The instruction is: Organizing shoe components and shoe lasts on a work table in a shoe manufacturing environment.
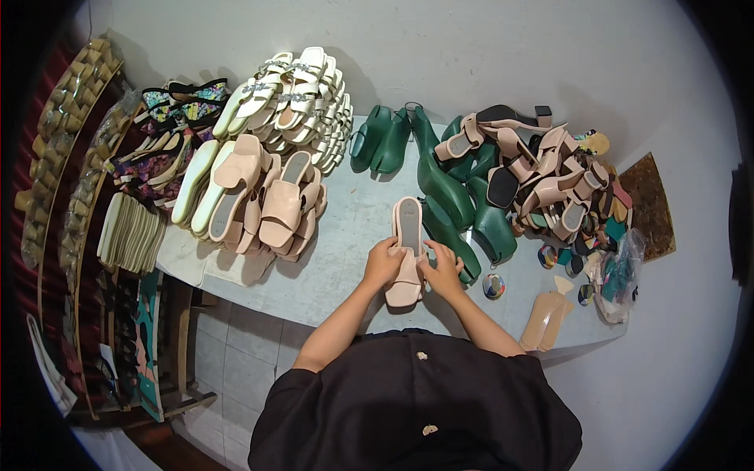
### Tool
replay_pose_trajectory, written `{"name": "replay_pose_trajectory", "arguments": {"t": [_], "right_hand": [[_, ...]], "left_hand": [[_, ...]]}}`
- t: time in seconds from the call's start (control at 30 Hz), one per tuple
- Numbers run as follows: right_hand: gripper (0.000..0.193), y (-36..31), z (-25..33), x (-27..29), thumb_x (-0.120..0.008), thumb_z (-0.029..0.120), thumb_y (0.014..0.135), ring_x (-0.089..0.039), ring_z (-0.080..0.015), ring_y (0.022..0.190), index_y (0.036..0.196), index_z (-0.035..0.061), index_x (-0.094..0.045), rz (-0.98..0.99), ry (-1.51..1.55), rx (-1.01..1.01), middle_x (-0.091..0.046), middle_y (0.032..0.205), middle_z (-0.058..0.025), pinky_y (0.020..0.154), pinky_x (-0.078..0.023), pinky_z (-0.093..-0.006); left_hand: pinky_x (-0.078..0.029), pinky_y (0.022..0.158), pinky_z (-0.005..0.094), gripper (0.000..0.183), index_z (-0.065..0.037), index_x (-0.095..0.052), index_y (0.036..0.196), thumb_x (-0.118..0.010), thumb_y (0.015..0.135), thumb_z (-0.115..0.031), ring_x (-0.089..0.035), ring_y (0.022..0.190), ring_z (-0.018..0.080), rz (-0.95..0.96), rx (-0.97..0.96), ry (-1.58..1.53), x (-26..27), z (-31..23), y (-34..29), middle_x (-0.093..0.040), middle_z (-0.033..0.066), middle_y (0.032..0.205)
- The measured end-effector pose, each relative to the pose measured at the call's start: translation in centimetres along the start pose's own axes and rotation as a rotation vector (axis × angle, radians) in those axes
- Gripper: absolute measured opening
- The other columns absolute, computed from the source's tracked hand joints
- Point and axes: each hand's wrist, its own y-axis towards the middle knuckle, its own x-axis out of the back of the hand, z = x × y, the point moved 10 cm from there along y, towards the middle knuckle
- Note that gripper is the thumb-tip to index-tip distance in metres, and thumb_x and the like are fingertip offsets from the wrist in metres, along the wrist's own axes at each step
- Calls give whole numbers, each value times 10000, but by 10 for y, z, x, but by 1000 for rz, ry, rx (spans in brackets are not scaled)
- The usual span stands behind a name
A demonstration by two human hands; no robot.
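Mid-frame, your half-curled fingers (385, 250) grip a pale-pink, square-toed, leathery sandal (409, 224), seemingly working its strap (407, 272); next likely needs steadiness.

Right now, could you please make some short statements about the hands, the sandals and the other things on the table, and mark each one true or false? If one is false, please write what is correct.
1. The left hand and the right hand both touch a pink sandal. True.
2. That sandal lies with its sole facing up. False: its grey insole faces up.
3. White sandals are piled to the left of the green shoe lasts. True.
4. Only one green last is on the table. False: several are there.
5. A clear plastic bag is near the table's right end. True.
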Motion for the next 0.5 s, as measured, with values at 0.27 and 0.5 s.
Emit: {"name": "replay_pose_trajectory", "arguments": {"t": [0.27, 0.5], "right_hand": [[675, -13, -2, -16, -608, 259, 757, -383, -284, 1203, 1353, 148, -312, -70, -57, 2, -449, 1287, -90, 960, -157, -615], [776, -12, -32, -40, -614, 303, 766, -427, -329, 1183, 1398, 94, -214, -6, 93, -56, -474, 1256, -171, 935, -246, -523]], "left_hand": [[-443, 847, 367, 344, 11, -607, 1056, -634, 773, -182, -574, 950, 331, -138, -33, -32, -1, -10, -1, -597, 218, 980], [-403, 873, 387, 410, -7, -550, 1144, -607, 803, -228, -489, 977, 348, -153, -57, 48, 0, -19, -2, -506, 229, 1027]]}}
